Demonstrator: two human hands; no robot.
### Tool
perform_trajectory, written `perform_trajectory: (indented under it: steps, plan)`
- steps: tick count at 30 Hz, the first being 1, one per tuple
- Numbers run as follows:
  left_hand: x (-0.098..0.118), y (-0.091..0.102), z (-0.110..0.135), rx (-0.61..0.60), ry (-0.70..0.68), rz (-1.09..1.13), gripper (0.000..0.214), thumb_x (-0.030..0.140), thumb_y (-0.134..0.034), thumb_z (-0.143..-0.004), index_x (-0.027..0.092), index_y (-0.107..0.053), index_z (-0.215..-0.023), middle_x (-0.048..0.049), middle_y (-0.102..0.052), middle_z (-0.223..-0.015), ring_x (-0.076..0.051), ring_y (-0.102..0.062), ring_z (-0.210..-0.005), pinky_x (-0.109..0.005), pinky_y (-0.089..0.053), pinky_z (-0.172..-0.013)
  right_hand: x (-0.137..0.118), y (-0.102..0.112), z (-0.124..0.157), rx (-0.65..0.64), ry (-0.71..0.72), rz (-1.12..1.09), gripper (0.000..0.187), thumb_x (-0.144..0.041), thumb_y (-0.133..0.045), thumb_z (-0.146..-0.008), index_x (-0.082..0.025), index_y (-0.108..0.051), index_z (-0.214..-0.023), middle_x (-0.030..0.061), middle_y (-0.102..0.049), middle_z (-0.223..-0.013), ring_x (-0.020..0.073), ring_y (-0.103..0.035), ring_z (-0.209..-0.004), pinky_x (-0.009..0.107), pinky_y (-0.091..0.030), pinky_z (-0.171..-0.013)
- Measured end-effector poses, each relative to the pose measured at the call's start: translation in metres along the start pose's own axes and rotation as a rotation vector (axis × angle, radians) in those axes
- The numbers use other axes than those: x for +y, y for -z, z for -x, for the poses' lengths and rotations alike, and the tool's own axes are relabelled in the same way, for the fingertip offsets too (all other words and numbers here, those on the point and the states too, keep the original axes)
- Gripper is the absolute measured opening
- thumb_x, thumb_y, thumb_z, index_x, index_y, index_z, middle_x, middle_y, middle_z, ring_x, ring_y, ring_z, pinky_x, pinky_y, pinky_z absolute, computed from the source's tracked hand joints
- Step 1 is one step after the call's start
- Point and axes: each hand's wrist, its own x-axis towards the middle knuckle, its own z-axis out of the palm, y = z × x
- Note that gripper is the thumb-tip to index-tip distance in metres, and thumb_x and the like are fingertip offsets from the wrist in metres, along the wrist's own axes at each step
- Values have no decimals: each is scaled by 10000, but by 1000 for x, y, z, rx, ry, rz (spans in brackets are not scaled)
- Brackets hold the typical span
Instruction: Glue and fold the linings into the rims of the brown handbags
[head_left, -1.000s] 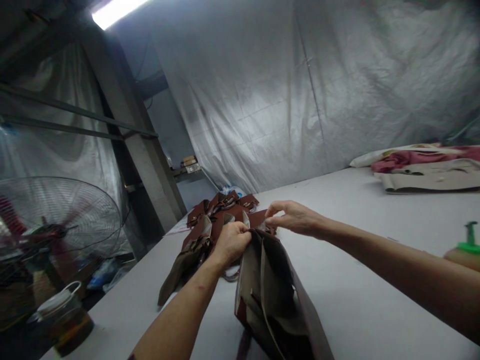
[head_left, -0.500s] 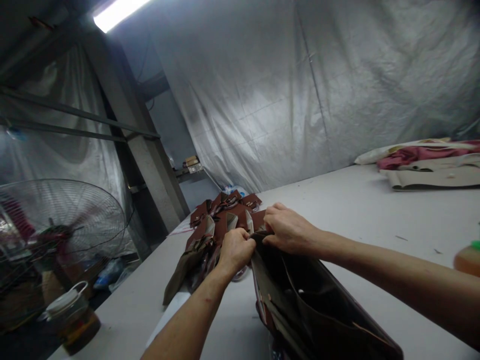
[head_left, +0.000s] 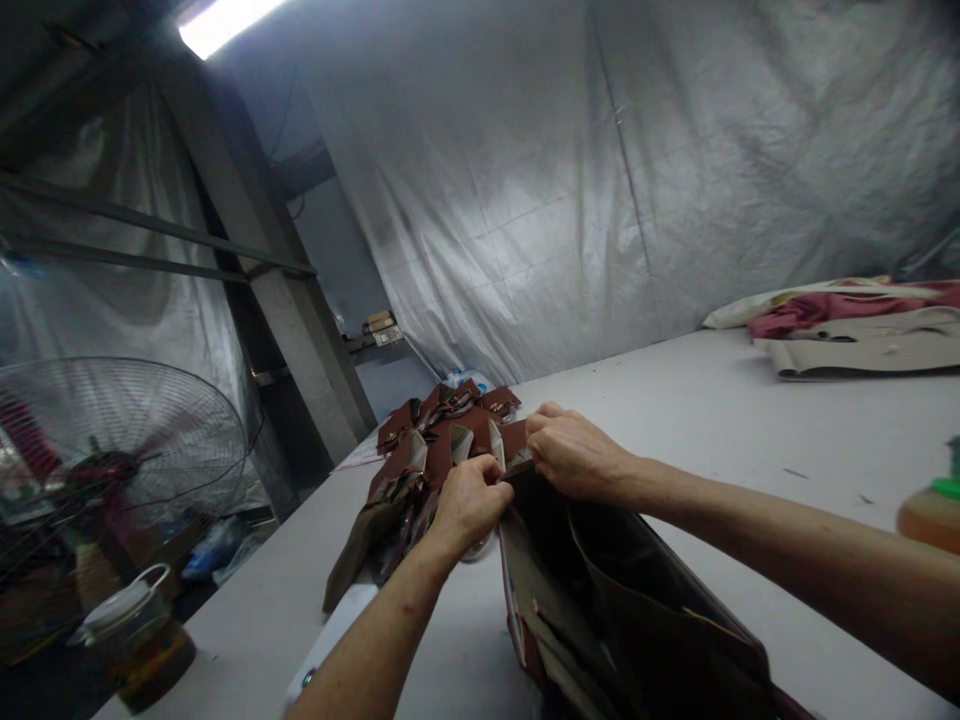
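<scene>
Evidently, the open bag [head_left: 652,590] is standing with its mouth gaping towards the viewer, filling the area from five to six o'clock on the desk [head_left: 667,400]. At six o'clock the left hand [head_left: 487,480] is pinching the far end of its rim between thumb and fingers; just beside it, towards four o'clock, the right hand [head_left: 536,450] is gripping the same end with curled fingers, their tips partly hidden. The bag is looking light for its bulk, more awkward than heavy. Its brown outer panels are appearing smooth, leathery and fairly stiff, probably a little slippery and easily creased, while the olive-brown lining is sagging in soft folds around an inner divider. Its far corners are seeming the best hold, since edge and lining are meeting there in a firm seam; a grasp on the lining alone would likely be stretching it. Towards seven o'clock, other brown bags [head_left: 476,425] are lying crowded together, some showing pale, angular openings. At three o'clock a pile of pink and beige fabric [head_left: 847,355] is lying limp and flat, and at eight o'clock a clear, rounded jar [head_left: 142,645] is holding dark liquid.
</scene>
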Motion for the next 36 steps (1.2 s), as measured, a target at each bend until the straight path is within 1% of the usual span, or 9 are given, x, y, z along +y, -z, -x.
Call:
perform_trajectory:
  steps: [7,11,15,18,24,28,30,32,36]
  plan:
    - [-9,-7,-11,-104,36,384,197,80,-583,-568,158,-538,-743,58,-517,-600,-71,-448,-529,-182,-305,-502,-1,-3,-2,-86,-75,55,218,-147,-511,-774,-130,-728,-772,152,-698,-800,224,-629,-725,291,-400,-593]
    - [-7,-11,-16,-175,76,561,265,192,-715,-591,115,-634,-831,18,-596,-655,-82,-513,-567,-203,-382,-576,-1,-5,-2,-97,-70,65,213,-183,-525,-781,-129,-731,-777,161,-704,-803,229,-648,-708,286,-405,-577]
    - [-7,-13,-18,-147,36,391,207,299,-711,-635,104,-687,-699,-15,-621,-625,-111,-527,-580,-228,-383,-577,0,-9,-6,-90,-69,4,185,-177,-538,-774,-135,-717,-752,148,-703,-828,223,-647,-738,282,-412,-603]
    - [-8,-7,-15,-38,25,253,166,295,-695,-635,133,-690,-672,-9,-632,-618,-125,-536,-591,-221,-360,-543,5,-3,-8,-75,-84,-255,96,-214,-612,-737,-153,-685,-743,80,-691,-769,192,-627,-716,251,-407,-590]
    - [-23,34,2,189,105,-54,128,289,-622,-665,172,-651,-625,-5,-614,-583,-145,-546,-585,-232,-346,-542,22,30,15,39,-303,-767,177,-340,-586,-808,-165,-612,-807,39,-673,-740,157,-601,-640,248,-436,-580]
    - [-31,48,14,104,186,-215,82,195,-558,-647,187,-529,-570,10,-529,-540,-146,-510,-564,-241,-316,-519,34,18,42,-5,-285,-734,236,-376,-609,-791,-170,-627,-906,59,-670,-877,196,-620,-781,295,-470,-683]
    - [-31,50,17,29,186,-217,51,156,-550,-633,184,-549,-676,7,-550,-620,-153,-533,-617,-242,-357,-543,41,2,52,18,-253,-724,300,-350,-638,-757,-175,-614,-1000,73,-651,-994,225,-608,-906,343,-475,-788]
    - [-30,53,18,4,108,-199,337,114,-578,-594,172,-575,-926,-23,-598,-852,-170,-577,-779,-248,-436,-653,49,-14,58,75,-224,-718,372,-285,-657,-714,-185,-595,-1067,85,-613,-1121,254,-561,-1056,397,-442,-905]
    - [-22,59,18,-93,-251,-231,771,63,-651,-530,242,-445,-1251,-57,-409,-1299,-207,-436,-1202,-317,-374,-1030,59,-32,63,0,-280,-937,515,-192,-628,-677,-177,-529,-1183,118,-558,-1246,263,-529,-1148,418,-433,-949]
